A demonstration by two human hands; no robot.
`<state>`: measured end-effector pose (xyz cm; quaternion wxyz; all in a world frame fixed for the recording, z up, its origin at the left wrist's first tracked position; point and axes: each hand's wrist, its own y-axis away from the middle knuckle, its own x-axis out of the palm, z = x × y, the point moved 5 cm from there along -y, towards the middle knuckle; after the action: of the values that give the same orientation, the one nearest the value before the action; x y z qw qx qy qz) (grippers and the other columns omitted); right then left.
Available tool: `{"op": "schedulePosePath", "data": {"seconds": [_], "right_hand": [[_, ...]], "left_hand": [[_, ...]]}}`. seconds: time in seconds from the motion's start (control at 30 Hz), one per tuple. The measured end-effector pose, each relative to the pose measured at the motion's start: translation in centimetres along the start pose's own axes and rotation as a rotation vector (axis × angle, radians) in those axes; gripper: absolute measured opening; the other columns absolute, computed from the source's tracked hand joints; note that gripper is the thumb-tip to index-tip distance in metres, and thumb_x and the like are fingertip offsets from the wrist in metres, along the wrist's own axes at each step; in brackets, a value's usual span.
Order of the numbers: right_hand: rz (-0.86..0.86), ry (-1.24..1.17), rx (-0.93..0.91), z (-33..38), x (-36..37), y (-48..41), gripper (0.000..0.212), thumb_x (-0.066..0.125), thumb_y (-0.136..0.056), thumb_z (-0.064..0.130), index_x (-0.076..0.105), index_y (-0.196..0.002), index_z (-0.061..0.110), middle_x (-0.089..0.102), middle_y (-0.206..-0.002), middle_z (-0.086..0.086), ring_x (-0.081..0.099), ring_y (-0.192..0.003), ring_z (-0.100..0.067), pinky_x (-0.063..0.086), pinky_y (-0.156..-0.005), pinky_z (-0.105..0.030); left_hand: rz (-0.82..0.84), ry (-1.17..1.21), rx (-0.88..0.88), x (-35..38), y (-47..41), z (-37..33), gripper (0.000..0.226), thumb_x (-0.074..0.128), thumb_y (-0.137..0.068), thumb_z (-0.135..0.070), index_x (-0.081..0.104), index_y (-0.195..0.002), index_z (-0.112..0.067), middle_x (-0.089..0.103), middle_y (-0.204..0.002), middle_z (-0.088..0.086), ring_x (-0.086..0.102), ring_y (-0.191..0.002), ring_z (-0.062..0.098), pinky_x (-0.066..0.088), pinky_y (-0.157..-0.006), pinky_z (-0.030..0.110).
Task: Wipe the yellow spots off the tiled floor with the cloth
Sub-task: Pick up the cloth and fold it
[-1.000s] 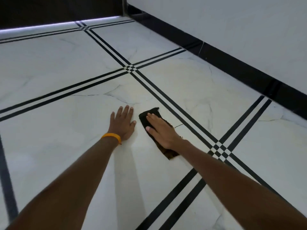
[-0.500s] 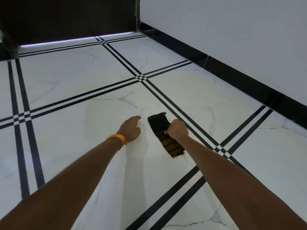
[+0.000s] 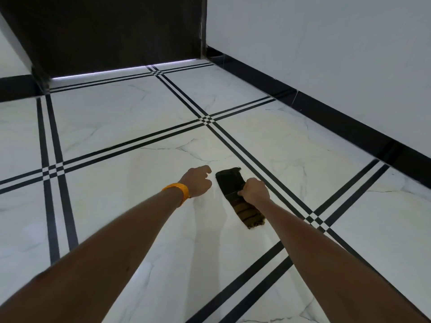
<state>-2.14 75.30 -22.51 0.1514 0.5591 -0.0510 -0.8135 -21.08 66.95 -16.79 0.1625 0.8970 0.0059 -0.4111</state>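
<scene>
A dark brown cloth lies folded in a long strip on the white marble tiled floor. My right hand is closed on the cloth's right edge near its middle. To its left, my left hand rests on the floor with fingers curled and nothing in it; an orange band is on that wrist. A faint yellowish tint shows on the tile beyond the cloth. No distinct yellow spots are visible near the hands.
Black double stripes cross the floor in a grid. A white wall with a black skirting board runs along the right. A dark panel with a light strip at its base stands at the far end.
My right hand went from flat on the cloth to a closed grip on its edge. My left hand's fingers curled up from flat. The view tilted upward.
</scene>
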Motion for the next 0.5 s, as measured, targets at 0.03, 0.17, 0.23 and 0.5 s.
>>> {"op": "schedulePosePath", "data": {"seconds": [0.03,0.17,0.23,0.5], "right_hand": [[-0.005,0.007,-0.015,0.2,-0.2,0.0,0.026,0.072,-0.091,0.031,0.063,-0.104,0.010,0.068,-0.100,-0.007,0.066,-0.099,-0.026,0.055,-0.080,-0.035],[-0.023,-0.106,-0.094,1.2,-2.0,0.2,0.017,0.075,-0.089,0.027,0.063,-0.083,0.016,0.067,-0.088,-0.003,0.067,-0.089,-0.021,0.058,-0.082,-0.038],[-0.038,-0.211,-0.106,1.8,-3.7,0.1,0.021,0.076,-0.089,0.024,0.060,-0.080,0.013,0.065,-0.087,-0.004,0.064,-0.085,-0.020,0.055,-0.081,-0.035],[0.352,-0.455,-0.279,7.9,-10.7,2.6,0.011,0.064,-0.094,0.011,0.067,-0.097,0.021,0.065,-0.116,-0.014,0.065,-0.106,-0.029,0.055,-0.096,-0.040]], "left_hand": [[-0.004,-0.019,0.005,-0.3,0.0,-0.1,0.046,0.054,-0.096,-0.014,0.047,-0.141,-0.009,0.053,-0.141,0.016,0.052,-0.126,0.031,0.043,-0.107,0.036],[-0.036,-0.083,0.020,-1.4,0.1,-0.1,0.039,0.052,-0.098,-0.018,0.054,-0.136,-0.009,0.056,-0.139,0.014,0.053,-0.124,0.031,0.042,-0.107,0.037],[-0.059,-0.103,0.032,-2.1,-0.1,-0.4,0.037,0.051,-0.098,-0.019,0.057,-0.133,-0.011,0.057,-0.138,0.013,0.051,-0.125,0.031,0.040,-0.106,0.036],[0.047,0.099,0.249,-3.8,1.0,-8.2,0.084,0.067,-0.081,0.004,0.032,-0.153,-0.024,0.040,-0.151,0.010,0.041,-0.135,0.030,0.038,-0.094,0.027]]}}
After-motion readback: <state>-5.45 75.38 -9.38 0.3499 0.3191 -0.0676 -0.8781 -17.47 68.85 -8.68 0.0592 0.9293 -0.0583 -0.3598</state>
